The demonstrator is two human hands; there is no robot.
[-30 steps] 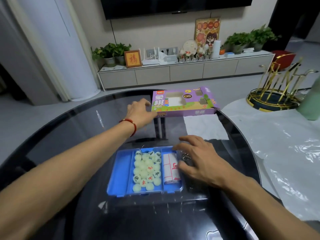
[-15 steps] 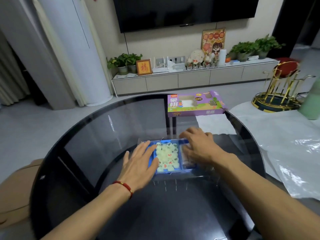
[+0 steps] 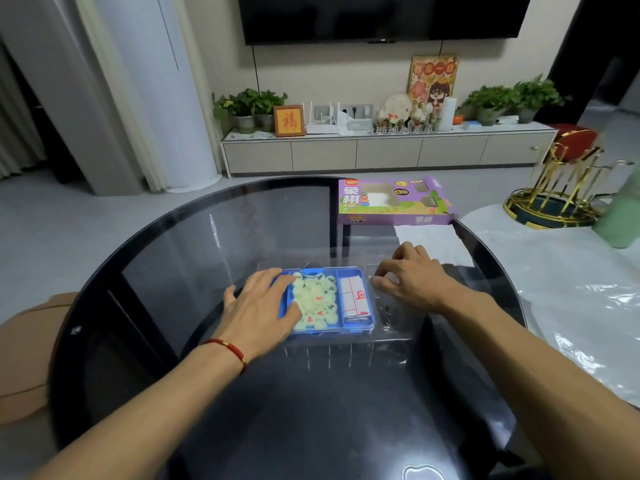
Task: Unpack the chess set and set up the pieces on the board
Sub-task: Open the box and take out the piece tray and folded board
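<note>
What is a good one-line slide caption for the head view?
Left hand rests flat on the blue tray of chess pieces; right hand grips its clear cover.

The left hand [image 3: 263,306] covers the left end of the blue tray [image 3: 360,325]. Characters on the pale pieces [image 3: 317,301] are too small to read. The green object [image 3: 623,216] is cut off at the picture's right edge and blurred.

The round dark glass surface [image 3: 242,393] lies bare near the person; the left hand [image 3: 265,303] covers the blue plastic tray's [image 3: 356,327] left side. A purple cardboard box [image 3: 394,202] blocks the far edge.
</note>
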